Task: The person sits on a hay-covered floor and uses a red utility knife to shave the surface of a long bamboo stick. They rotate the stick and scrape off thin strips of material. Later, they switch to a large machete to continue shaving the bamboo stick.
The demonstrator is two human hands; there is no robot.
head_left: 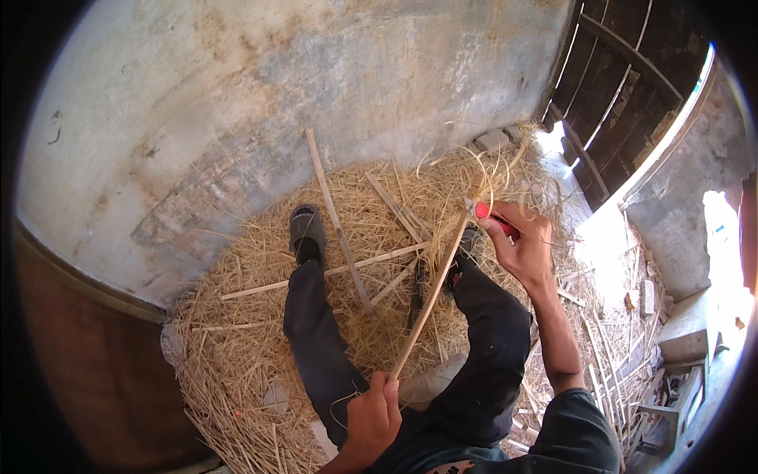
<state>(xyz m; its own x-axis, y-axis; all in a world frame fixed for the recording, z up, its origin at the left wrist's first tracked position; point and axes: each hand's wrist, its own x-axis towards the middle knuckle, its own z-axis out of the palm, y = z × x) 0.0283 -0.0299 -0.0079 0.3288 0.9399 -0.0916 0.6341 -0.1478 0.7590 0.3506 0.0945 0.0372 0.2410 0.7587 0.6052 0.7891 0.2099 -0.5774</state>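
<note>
A long, pale, narrow wooden strip [427, 310] slants up from my lap between my legs. My left hand [374, 414] is closed around its near end, thumb on top. At the far end my right hand [527, 246] grips a red-handled tool [482, 210], whose small head meets the strip; fingers partly hide it, so its exact kind is unclear. Thin curled shavings [491, 175] stick up around the tool's head. Below the strip, between my feet, a dark upright piece [417, 294] stands in the shavings.
Straw-like shavings [245, 355] cover the floor around my legs, with several loose strips [328, 197] on them. A stained wall [316, 79] rises ahead. Brown boarding [95, 355] stands at left, a dark slatted door [624, 87] at far right. Bricks [647, 298] and a wooden frame [671, 411] lie at right.
</note>
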